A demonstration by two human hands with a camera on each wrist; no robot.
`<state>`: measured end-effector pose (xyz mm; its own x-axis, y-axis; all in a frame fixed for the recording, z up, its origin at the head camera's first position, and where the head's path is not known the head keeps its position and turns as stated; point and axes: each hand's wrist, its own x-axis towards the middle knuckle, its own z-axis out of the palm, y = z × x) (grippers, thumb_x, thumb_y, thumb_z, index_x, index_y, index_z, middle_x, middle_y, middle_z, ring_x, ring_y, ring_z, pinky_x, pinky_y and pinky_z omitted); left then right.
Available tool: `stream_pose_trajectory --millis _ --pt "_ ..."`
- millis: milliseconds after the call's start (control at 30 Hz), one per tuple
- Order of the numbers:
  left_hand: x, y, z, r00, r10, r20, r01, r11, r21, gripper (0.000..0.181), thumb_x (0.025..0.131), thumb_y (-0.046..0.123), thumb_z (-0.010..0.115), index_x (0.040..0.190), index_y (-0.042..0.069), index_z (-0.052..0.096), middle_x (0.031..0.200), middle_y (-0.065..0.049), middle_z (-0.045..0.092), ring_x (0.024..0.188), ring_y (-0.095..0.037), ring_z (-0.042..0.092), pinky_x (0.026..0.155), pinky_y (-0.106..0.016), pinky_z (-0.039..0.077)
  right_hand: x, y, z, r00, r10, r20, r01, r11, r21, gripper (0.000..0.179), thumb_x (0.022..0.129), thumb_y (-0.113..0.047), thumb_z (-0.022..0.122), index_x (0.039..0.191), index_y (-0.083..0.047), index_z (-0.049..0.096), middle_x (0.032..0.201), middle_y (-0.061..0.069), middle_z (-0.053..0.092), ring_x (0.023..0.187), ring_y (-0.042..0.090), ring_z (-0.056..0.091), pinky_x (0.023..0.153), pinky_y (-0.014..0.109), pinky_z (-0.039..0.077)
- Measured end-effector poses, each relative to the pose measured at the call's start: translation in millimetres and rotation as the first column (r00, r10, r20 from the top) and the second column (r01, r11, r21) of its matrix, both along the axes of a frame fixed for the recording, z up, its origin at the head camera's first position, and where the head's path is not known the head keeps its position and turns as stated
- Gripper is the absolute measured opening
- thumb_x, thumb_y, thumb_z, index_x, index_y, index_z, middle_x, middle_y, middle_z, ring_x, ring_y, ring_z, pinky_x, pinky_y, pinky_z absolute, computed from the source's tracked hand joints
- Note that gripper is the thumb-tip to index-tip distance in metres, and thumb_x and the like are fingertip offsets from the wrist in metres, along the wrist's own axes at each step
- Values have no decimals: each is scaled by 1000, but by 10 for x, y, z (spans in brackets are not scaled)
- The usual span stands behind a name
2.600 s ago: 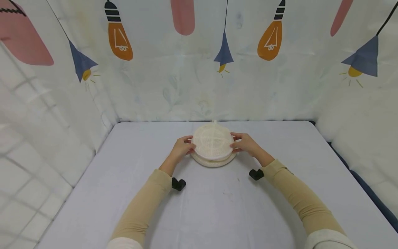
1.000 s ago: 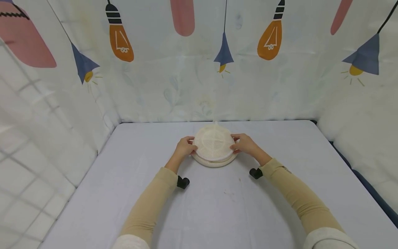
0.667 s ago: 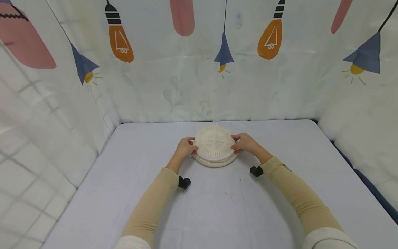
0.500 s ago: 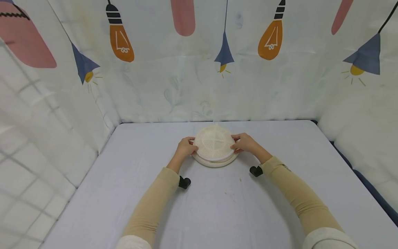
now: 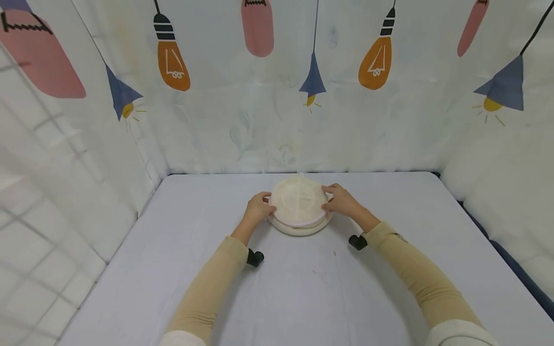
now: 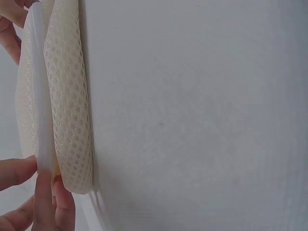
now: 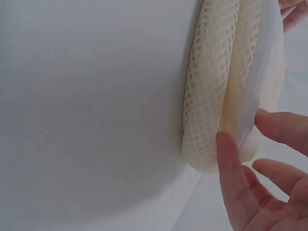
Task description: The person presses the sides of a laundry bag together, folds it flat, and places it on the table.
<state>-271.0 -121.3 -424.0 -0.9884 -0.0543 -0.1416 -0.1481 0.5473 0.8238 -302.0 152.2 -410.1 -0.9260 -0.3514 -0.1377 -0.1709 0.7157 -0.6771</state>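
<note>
A round, cream mesh laundry bag [image 5: 298, 202] lies flattened at the table's far middle, its top layer over a wider padded mesh ring [image 5: 298, 231]. The left hand [image 5: 258, 206] pinches the upper layer's edge at the left. In the left wrist view, its thumb and fingers [image 6: 43, 199] sit at the white band [image 6: 42, 115] round that layer. Opposite, the right hand [image 5: 344, 200] holds the same edge. The right wrist view has its thumb on the white band [image 7: 260, 62] and a fingertip [image 7: 225, 144] in the gap above the lower ring. The bag's underside is hidden.
A white-covered table [image 5: 294, 298] fills the lower view. A printed curtain [image 5: 207, 129] stands behind its far edge and continues along both sides. Black wrist mounts [image 5: 255, 258] sit at both sleeve cuffs.
The left forearm and hand have shifted slightly right since the earliest frame. Both hands keep their hold on the bag's edge. The head view has tilted up a little.
</note>
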Motion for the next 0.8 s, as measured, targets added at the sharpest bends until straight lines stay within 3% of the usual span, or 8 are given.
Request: stream_pose_trajectory --millis 100,300,800 --pt "6 -8 2 999 -7 -35 6 999 -43 58 90 -1 73 145 -2 53 136 -25 57 105 -32 65 86 -37 57 17 -15 -10 996 42 -74 -39 999 31 70 94 -5 74 153 6 39 155 28 35 119 38 59 92 42 54" --pt "11 -5 8 996 -14 -89 7 996 -84 58 87 -1 75 142 -2 57 134 -24 58 118 -37 56 95 -44 52 45 -46 -22 994 58 -88 -54 998 41 64 95 -5 72 151 5 44 155 24 39 127 41 53 100 47 50" --pt "-47 15 19 997 -69 -37 63 988 -141 54 90 -1 71 142 -3 58 138 -25 58 128 -40 54 102 -45 49 25 -70 -3 987 123 -102 -110 986 128 59 97 -5 69 149 7 45 152 27 41 121 40 57 95 45 53"
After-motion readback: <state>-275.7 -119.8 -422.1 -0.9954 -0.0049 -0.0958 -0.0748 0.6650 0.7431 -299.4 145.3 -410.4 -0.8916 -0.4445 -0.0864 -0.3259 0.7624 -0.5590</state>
